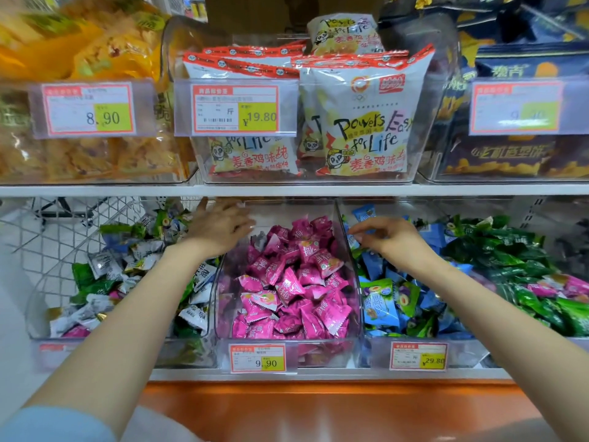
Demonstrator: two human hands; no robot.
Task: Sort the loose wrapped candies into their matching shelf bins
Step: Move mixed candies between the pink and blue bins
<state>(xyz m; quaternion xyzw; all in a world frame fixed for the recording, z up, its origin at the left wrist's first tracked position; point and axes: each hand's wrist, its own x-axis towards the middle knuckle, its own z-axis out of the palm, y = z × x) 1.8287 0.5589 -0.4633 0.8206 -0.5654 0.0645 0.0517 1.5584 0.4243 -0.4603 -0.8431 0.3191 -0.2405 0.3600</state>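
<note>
Just above pink candies [287,282], left hand [220,228] fingers [237,209] spread, empty; right hand [390,239] fingers [363,227] curled, hold unclear

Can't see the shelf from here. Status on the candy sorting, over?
Left hand at edge of pink bin, right hand over blue bin; grips unclear. Pink strays among green candies. Nothing blocking.

Bright even light; blurred, perhaps warped edges.
</note>
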